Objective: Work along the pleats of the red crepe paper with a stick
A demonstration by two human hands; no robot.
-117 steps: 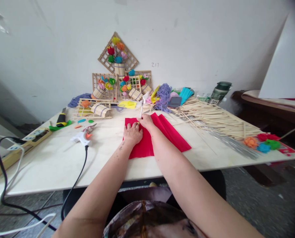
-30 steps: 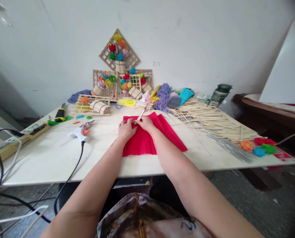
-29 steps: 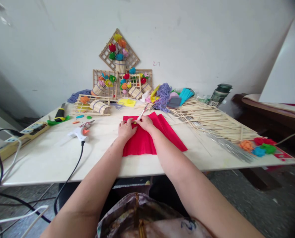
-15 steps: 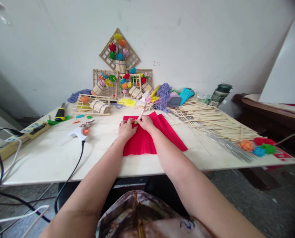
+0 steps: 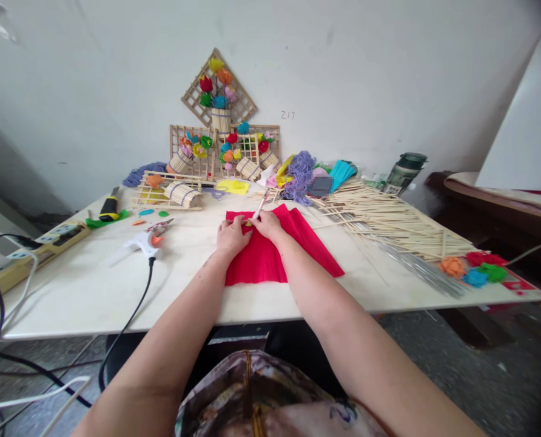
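Note:
A sheet of red crepe paper (image 5: 256, 261) lies on the table in front of me, with folds along its right side. My right hand (image 5: 267, 224) is closed round a slim white pen (image 5: 260, 204), its shaft tilted up and away; the lower end is hidden at my fingers. Resting on the paper's upper left part, my left hand (image 5: 233, 233) has its fingers spread and pressed down. A small yellowish piece (image 5: 248, 223) shows between the two hands, touching or close to the left fingertips; its outline is partly covered.
A white glue gun (image 5: 144, 244) and a yellow-handled cutter (image 5: 110, 209) lie left, near a power strip (image 5: 47, 243). Stick lattices with paper flowers (image 5: 220, 91) stand at the back. Purple yarn (image 5: 301, 173), wooden sticks (image 5: 389, 218), metal wires (image 5: 416, 270) and a bottle (image 5: 404, 173) are right.
Both hands, the pen and the red paper look almost the same as before. The view has shifted very slightly.

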